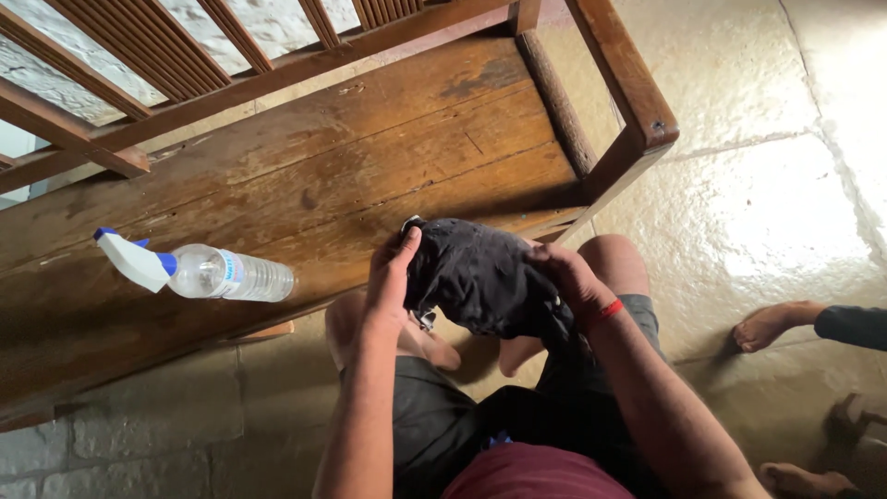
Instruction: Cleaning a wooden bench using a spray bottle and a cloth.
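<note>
Both my hands hold a crumpled black cloth [480,277] over my knees, just in front of a wooden bench [305,176]. My left hand [390,277] grips the cloth's left edge with the fingers curled over its top. My right hand [565,277], with a red band at the wrist, clasps the cloth's right side. A clear plastic spray bottle [208,271] with a white and blue trigger head lies on its side on the bench seat, to the left of my hands.
The bench has a slatted backrest [157,46] and a wooden armrest [628,83] at its right end. Pale stone floor [767,185] spreads to the right. Another person's bare foot [771,323] and dark trouser leg show at the right edge.
</note>
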